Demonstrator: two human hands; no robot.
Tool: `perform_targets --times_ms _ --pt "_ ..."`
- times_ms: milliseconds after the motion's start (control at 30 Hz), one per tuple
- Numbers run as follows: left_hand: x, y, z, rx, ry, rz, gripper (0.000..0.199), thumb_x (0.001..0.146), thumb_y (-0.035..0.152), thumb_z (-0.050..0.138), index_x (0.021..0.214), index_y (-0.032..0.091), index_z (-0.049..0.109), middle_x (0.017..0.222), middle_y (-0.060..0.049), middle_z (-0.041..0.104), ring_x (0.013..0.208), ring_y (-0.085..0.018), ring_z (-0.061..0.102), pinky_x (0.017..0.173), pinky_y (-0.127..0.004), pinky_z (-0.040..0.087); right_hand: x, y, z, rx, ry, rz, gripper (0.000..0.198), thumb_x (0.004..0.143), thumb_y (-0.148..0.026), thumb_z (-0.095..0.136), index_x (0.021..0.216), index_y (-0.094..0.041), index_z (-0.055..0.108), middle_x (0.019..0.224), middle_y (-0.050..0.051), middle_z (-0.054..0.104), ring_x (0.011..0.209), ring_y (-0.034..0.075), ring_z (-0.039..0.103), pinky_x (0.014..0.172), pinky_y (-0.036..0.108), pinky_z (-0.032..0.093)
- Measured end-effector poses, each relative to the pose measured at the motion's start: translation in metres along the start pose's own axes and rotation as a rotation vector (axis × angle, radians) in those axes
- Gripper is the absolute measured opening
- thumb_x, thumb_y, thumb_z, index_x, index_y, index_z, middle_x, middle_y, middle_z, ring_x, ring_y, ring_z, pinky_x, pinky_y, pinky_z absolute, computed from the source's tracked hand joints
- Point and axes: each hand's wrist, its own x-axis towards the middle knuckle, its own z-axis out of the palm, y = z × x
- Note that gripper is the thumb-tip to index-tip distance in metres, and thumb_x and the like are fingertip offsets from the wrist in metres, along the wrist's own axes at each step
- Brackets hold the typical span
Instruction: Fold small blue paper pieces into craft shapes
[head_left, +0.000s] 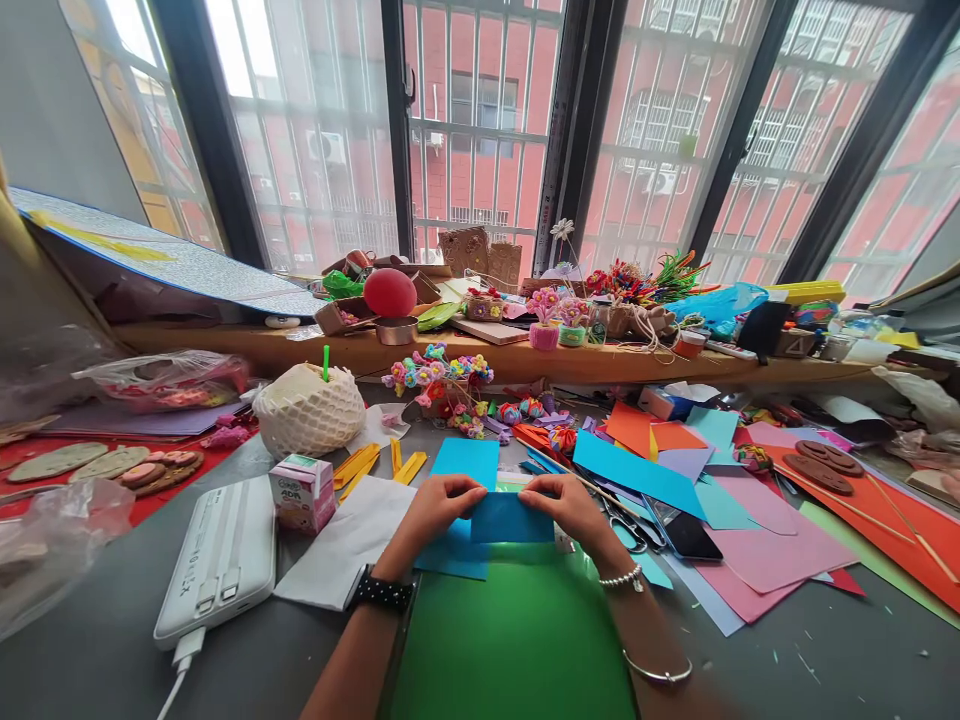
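Barred windows (480, 150) fill 12 o'clock past your grey counter (862, 660). Your left hand (446, 507) and right hand (570, 505) each have a closed pinch grip on that small blue paper (511, 521), over the green mat (514, 640). Off at its 9 o'clock: a drink carton (303, 494), reads like "AD"-something, then a power bank (225, 545), print too tiny.

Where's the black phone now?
In the head view, the phone lies right of the right hand, near the long blue sheet, with pink paper on its right.

White power bank (232, 530) beside drink carton (302, 495), netted coconut (309, 412) with green straw (325, 362), barred windows (480, 150)
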Motion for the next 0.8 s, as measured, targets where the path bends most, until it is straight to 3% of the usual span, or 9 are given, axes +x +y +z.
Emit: perform_targets --times_ms 167,500,800 --pt "0.001 -0.003 -0.002 -0.046 0.011 -0.006 0.032 0.061 0.043 0.054 0.067 0.012 0.06 0.054 0.0 0.055 0.053 -0.012 0.05 0.054 -0.022 0.04 -0.001 0.004 -0.004 -0.023 -0.006 -0.004 0.022 0.067 -0.033 0.055 0.065 -0.014 0.065 0.063 0.003 0.061 0.061 0.015 0.052 0.055 0.022 0.036" --pt "-0.002 0.004 0.014 0.187 -0.011 0.081 0.031 0.066 0.04 0.048 0.068 0.012 0.062 0.065 -0.002 0.061 0.062 -0.013 0.051 0.054 -0.019 0.036 -0.004 -0.001 -0.001 -0.111 -0.051 -0.033 0.022 0.069 -0.032 0.053 0.069 -0.014 0.064 0.071 0.004 0.063 0.069 0.017 0.055 0.06 0.023 0.039" --pt "-0.001 -0.001 0.02 0.206 -0.015 0.157 0.031 0.067 0.04 0.048 0.071 0.012 0.063 0.069 -0.003 0.063 0.066 -0.014 0.054 0.057 -0.019 0.038 -0.001 -0.004 0.007 -0.106 -0.065 -0.017 0.021 0.066 -0.032 0.056 0.065 -0.014 0.065 0.067 0.004 0.063 0.067 0.017 0.056 0.06 0.024 0.041"
